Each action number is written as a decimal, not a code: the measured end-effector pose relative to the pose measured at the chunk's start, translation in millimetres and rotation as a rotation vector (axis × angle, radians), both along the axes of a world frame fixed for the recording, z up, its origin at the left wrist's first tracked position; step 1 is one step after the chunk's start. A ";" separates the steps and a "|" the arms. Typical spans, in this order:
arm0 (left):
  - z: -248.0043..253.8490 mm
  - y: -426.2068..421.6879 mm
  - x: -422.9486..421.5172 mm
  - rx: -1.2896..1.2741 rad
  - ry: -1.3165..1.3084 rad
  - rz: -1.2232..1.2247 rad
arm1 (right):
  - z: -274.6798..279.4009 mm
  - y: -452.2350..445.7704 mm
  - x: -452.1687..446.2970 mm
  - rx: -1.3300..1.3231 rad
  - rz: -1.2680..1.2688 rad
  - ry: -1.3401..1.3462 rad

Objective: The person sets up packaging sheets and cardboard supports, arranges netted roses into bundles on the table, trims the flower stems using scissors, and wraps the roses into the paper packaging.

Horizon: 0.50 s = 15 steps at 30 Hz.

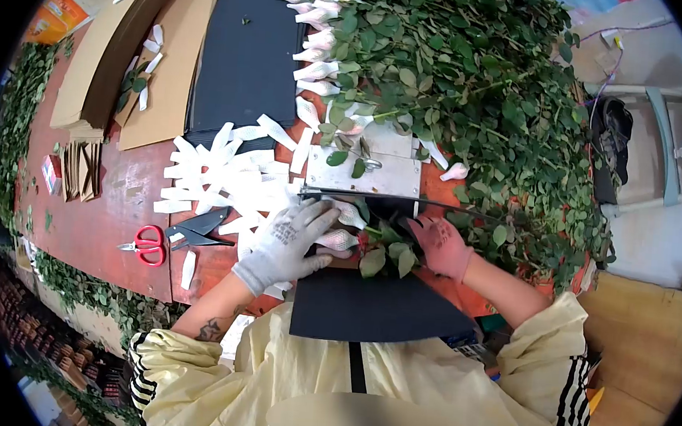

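Observation:
My left hand (295,237), in a pale grey glove, lies with its fingers over white-netted flower buds (337,240) at the left end of a dark sheet (377,308). My right hand (437,245), in a pinkish glove, is at the sheet's right side, by the leafy stems (389,257); its fingertips touch the dark upright part, and what they grip is hard to make out. The buds lie between the sheet's near flap and its raised far edge (374,195). Behind is a metal plate (396,173) with a netted bud beside it.
White sleeves (224,172) are heaped left of my left hand. Red-handled scissors (148,246) and a black stapler-like tool (200,226) lie further left. Dark sheets (250,46) and cardboard (118,43) are at the back left. Rose stems (479,88) cover the right side.

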<state>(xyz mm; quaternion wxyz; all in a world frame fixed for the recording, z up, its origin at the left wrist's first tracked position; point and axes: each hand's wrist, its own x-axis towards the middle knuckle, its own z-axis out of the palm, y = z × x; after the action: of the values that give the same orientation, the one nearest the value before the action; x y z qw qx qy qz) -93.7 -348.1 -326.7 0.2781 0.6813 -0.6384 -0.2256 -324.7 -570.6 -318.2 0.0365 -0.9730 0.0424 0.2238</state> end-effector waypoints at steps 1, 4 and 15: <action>-2.2 -2.8 0.1 0.029 -0.072 -0.020 | -1.9 -8.4 3.8 0.189 -0.058 0.034; 9.7 -6.0 3.6 0.137 0.079 -0.053 | 46.6 -24.7 19.8 0.620 -0.038 0.158; 3.6 -25.0 -11.3 0.020 -0.199 -0.091 | 48.2 24.9 24.7 -0.109 -0.025 -0.064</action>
<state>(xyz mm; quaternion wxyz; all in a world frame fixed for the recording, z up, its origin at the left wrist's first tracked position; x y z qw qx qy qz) -105.0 -373.0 -323.1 0.1959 0.6735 -0.6907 -0.1756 -300.0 -545.6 -270.0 -0.0126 -0.9796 0.0657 0.1896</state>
